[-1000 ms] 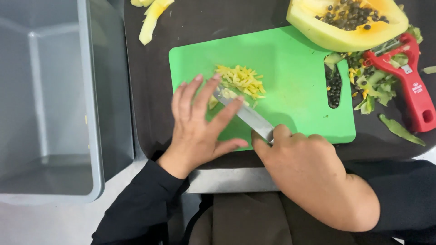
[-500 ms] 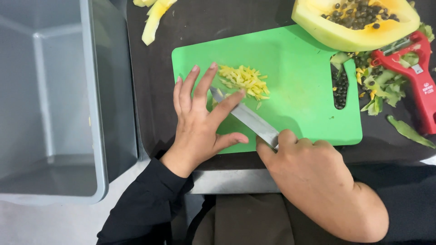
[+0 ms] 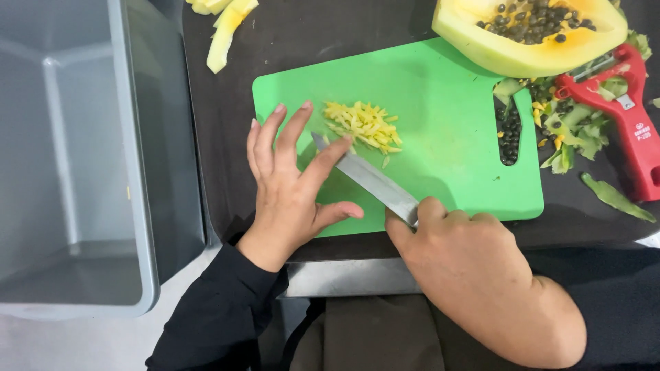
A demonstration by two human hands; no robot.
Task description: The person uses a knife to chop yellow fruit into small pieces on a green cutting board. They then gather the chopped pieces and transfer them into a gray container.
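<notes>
The knife [image 3: 368,180] has moved a little toward the yellow shreds [image 3: 363,124] on the green board [image 3: 440,103]. The right hand [image 3: 474,275] grips its handle; left hand [image 3: 292,189] fingers [image 3: 323,165] lie flat, spread on the blade, shreds just beyond the tip.

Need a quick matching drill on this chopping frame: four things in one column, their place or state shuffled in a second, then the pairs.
Things
1. knife
2. shredded papaya pile
3. papaya half
4. red peeler

Places or states
A. cut side up, black seeds showing, at the top right past the cutting board
B. lying among green peel scraps right of the board
C. gripped by the right hand, left hand fingers pressing on its blade
D. heaped on the board just beyond the blade tip

Pairs: 1-C, 2-D, 3-A, 4-B
</notes>
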